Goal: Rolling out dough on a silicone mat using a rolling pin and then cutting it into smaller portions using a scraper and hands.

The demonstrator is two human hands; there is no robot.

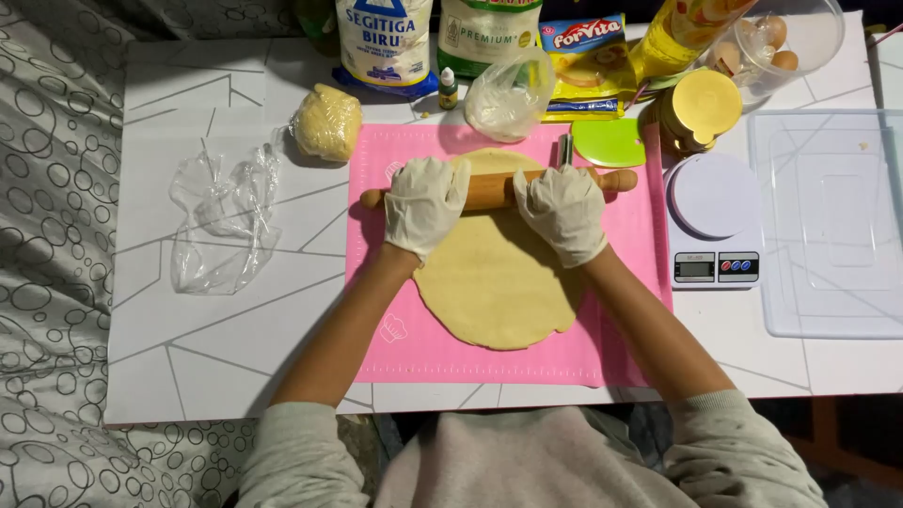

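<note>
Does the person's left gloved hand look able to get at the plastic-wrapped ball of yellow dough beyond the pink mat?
Probably yes. The left hand rests on the wooden rolling pin, and only bare pink mat and white table lie between it and the wrapped dough ball. It would have to let go of the pin first.

We see a smooth wooden rolling pin (499, 189), soft matt dough (494, 282), a pink matt silicone-looking mat (621, 329), and thin white gloves, apparently latex.

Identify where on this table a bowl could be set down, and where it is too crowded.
Free: the bare tabletop left of the pink mat, below the crumpled plastic wrap; also the strip below the clear tray. Crowded: the back edge, packed with packages, and around the scale.
</note>
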